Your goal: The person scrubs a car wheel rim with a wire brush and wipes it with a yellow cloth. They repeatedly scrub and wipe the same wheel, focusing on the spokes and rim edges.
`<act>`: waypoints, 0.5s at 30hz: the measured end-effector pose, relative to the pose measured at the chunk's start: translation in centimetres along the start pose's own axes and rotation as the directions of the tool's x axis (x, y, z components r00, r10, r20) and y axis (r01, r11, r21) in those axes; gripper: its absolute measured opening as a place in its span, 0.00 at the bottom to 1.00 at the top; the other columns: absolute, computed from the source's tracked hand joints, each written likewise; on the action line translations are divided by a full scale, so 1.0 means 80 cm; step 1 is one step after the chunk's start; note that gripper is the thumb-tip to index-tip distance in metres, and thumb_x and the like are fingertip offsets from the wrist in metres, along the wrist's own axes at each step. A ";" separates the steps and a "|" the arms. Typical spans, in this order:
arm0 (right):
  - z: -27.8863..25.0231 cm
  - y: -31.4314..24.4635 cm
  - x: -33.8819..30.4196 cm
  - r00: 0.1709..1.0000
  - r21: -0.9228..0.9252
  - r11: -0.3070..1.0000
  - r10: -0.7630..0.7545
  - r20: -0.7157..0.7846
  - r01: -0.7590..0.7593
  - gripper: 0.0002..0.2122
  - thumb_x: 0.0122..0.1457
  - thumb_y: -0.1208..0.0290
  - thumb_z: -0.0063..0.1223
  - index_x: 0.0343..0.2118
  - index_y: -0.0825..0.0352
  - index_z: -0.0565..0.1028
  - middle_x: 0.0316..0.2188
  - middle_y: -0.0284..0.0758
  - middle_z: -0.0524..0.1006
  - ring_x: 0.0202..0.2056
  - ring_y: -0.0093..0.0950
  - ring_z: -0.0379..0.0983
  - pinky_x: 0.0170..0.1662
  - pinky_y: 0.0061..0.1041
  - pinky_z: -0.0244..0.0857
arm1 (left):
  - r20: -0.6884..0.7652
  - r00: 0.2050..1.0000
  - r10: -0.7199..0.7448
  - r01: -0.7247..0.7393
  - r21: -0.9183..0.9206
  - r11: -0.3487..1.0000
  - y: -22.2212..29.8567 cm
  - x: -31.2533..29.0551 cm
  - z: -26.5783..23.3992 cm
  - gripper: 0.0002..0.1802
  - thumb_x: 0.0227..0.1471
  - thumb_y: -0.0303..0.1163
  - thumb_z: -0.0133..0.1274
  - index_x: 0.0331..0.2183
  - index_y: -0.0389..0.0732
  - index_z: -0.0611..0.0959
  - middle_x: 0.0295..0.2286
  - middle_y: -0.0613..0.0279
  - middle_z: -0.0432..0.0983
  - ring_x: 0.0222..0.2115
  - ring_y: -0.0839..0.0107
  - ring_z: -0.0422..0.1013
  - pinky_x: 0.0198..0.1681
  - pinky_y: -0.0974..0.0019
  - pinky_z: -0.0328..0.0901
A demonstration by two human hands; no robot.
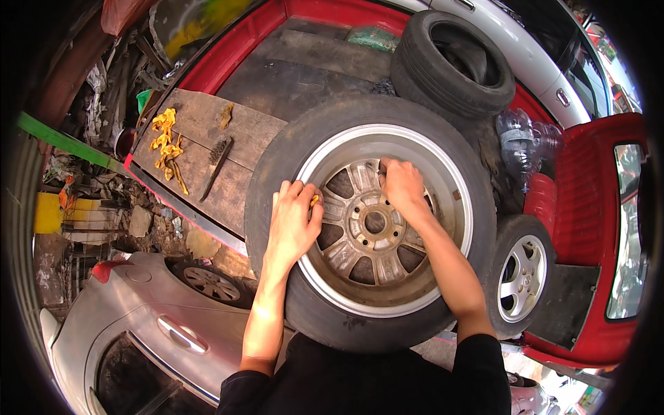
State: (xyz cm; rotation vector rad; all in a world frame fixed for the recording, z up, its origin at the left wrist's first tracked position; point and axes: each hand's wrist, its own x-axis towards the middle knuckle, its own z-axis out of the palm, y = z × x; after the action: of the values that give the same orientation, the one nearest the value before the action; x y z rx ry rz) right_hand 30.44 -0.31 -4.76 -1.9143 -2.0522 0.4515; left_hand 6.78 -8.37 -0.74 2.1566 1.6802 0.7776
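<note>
A large tyre (277, 173) with a metal wheel rim (377, 256) in it lies in front of me, its dusty inner side facing up. My left hand (294, 218) is over the left edge of the rim, fingers curled. A bit of yellow cloth (314, 200) shows between its thumb and fingers. Inside the rim, my right hand (403, 185) is closed, fingertips down at an upper spoke near the hub (375, 222). Whatever it may hold is hidden under the fingers.
On the wooden board (242, 131) at left lie a crumpled yellow cloth (166, 142) and a brush (218, 162). A bare tyre (449, 66) sits behind, plastic bottles (519, 142) and another wheel (522, 277) at right. A silver car (149, 304) stands lower left.
</note>
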 end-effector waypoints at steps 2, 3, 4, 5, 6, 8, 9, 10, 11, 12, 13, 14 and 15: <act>0.000 0.001 0.002 0.998 -0.023 0.999 -0.029 0.047 0.030 0.09 0.56 0.73 0.61 0.39 0.69 0.81 0.33 0.50 0.83 0.38 0.50 0.80 0.43 0.46 0.74 | 0.013 1.000 -0.017 0.017 0.009 1.000 0.000 0.000 -0.001 0.06 0.52 0.27 0.53 0.33 0.36 0.80 0.31 0.53 0.71 0.38 0.54 0.66 0.44 0.54 0.60; -0.001 0.002 0.003 1.000 -0.001 1.000 -0.003 0.008 0.003 0.09 0.56 0.73 0.62 0.40 0.68 0.81 0.33 0.50 0.83 0.39 0.50 0.80 0.44 0.46 0.74 | 0.014 1.000 -0.010 0.010 0.005 1.000 0.000 0.001 -0.001 0.06 0.52 0.27 0.53 0.33 0.36 0.80 0.31 0.53 0.71 0.38 0.54 0.66 0.43 0.53 0.60; -0.002 0.002 0.002 0.999 0.015 1.000 0.002 -0.032 -0.002 0.10 0.56 0.73 0.61 0.41 0.68 0.82 0.34 0.51 0.82 0.40 0.50 0.80 0.45 0.47 0.74 | 0.007 1.000 0.004 -0.004 0.004 1.000 0.001 0.001 -0.001 0.06 0.52 0.28 0.53 0.33 0.36 0.80 0.31 0.53 0.71 0.38 0.54 0.66 0.43 0.53 0.60; -0.004 0.002 0.002 1.000 0.030 0.999 0.019 -0.017 -0.018 0.11 0.56 0.73 0.60 0.42 0.67 0.82 0.34 0.52 0.82 0.40 0.50 0.80 0.46 0.47 0.74 | 0.012 1.000 -0.003 0.003 -0.002 1.000 0.001 0.001 -0.001 0.06 0.52 0.28 0.53 0.33 0.36 0.80 0.31 0.53 0.71 0.38 0.54 0.66 0.43 0.53 0.60; -0.004 0.002 0.000 0.997 0.035 0.999 0.031 -0.067 -0.028 0.11 0.57 0.73 0.59 0.43 0.67 0.82 0.34 0.53 0.82 0.41 0.50 0.80 0.47 0.48 0.74 | -0.004 1.000 0.008 -0.008 0.002 1.000 0.001 0.001 -0.001 0.06 0.52 0.28 0.53 0.33 0.36 0.80 0.31 0.53 0.71 0.38 0.54 0.66 0.43 0.53 0.60; -0.004 0.002 -0.002 0.999 0.028 0.999 0.031 0.019 -0.032 0.13 0.57 0.72 0.60 0.45 0.66 0.81 0.36 0.53 0.82 0.42 0.50 0.80 0.48 0.48 0.74 | -0.004 1.000 -0.003 0.003 -0.002 1.000 0.001 0.002 -0.001 0.07 0.52 0.28 0.53 0.33 0.36 0.80 0.31 0.52 0.71 0.38 0.54 0.66 0.43 0.53 0.59; -0.004 0.003 -0.002 0.998 0.037 0.999 0.017 0.058 -0.020 0.13 0.58 0.72 0.60 0.46 0.66 0.81 0.36 0.53 0.82 0.43 0.50 0.80 0.48 0.48 0.74 | 0.002 1.000 0.000 0.000 0.002 1.000 0.001 0.002 -0.001 0.07 0.52 0.28 0.53 0.33 0.36 0.80 0.31 0.52 0.71 0.38 0.54 0.66 0.43 0.53 0.59; -0.002 0.005 -0.001 1.000 0.039 0.999 0.027 0.014 -0.028 0.13 0.58 0.72 0.60 0.45 0.67 0.81 0.36 0.52 0.82 0.43 0.50 0.79 0.48 0.47 0.73 | 0.011 1.000 0.002 -0.002 0.005 1.000 0.001 0.002 -0.001 0.07 0.52 0.28 0.53 0.33 0.36 0.80 0.31 0.52 0.71 0.38 0.54 0.66 0.43 0.53 0.59; -0.001 0.007 0.000 1.000 0.058 0.998 0.022 0.007 -0.022 0.12 0.58 0.73 0.60 0.45 0.67 0.81 0.36 0.51 0.82 0.43 0.50 0.79 0.47 0.46 0.73 | 0.021 1.000 0.002 -0.002 0.003 1.000 0.001 0.003 -0.001 0.07 0.52 0.27 0.53 0.33 0.36 0.80 0.31 0.52 0.71 0.38 0.54 0.66 0.43 0.53 0.60; 0.002 0.010 0.003 1.000 0.076 0.997 0.016 -0.019 -0.015 0.11 0.58 0.74 0.60 0.44 0.68 0.80 0.36 0.51 0.82 0.43 0.50 0.79 0.47 0.46 0.72 | 0.019 1.000 0.007 -0.007 0.002 1.000 0.001 0.003 -0.001 0.06 0.52 0.27 0.53 0.33 0.36 0.80 0.31 0.52 0.71 0.38 0.54 0.66 0.43 0.53 0.59; 0.005 0.014 0.005 1.000 0.090 0.996 0.025 0.010 -0.026 0.13 0.58 0.73 0.60 0.46 0.68 0.80 0.36 0.51 0.82 0.43 0.51 0.79 0.47 0.46 0.72 | 0.017 1.000 0.008 -0.008 -0.003 1.000 0.000 0.003 -0.002 0.06 0.52 0.27 0.53 0.33 0.36 0.80 0.31 0.52 0.71 0.38 0.54 0.66 0.43 0.53 0.59; 0.009 0.017 0.007 0.999 0.099 0.994 0.035 0.026 -0.037 0.14 0.59 0.73 0.60 0.48 0.68 0.79 0.36 0.51 0.82 0.43 0.51 0.78 0.48 0.46 0.72 | 0.028 1.000 -0.007 0.007 -0.010 1.000 0.000 0.003 -0.002 0.06 0.52 0.27 0.53 0.33 0.36 0.80 0.30 0.52 0.70 0.38 0.54 0.66 0.43 0.53 0.59; 0.013 0.021 0.008 0.999 0.115 0.993 0.027 0.038 -0.031 0.15 0.59 0.73 0.60 0.50 0.67 0.78 0.36 0.51 0.82 0.44 0.51 0.78 0.48 0.46 0.71 | 0.015 1.000 -0.003 0.003 -0.005 1.000 0.000 0.003 -0.002 0.06 0.52 0.27 0.53 0.33 0.36 0.80 0.30 0.52 0.70 0.38 0.54 0.66 0.43 0.53 0.59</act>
State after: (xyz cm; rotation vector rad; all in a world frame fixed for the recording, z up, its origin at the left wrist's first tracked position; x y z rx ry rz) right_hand 31.46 0.40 -6.44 -1.8838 -1.9770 0.6027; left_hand 6.71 -8.17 -0.57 2.1508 1.6726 0.7623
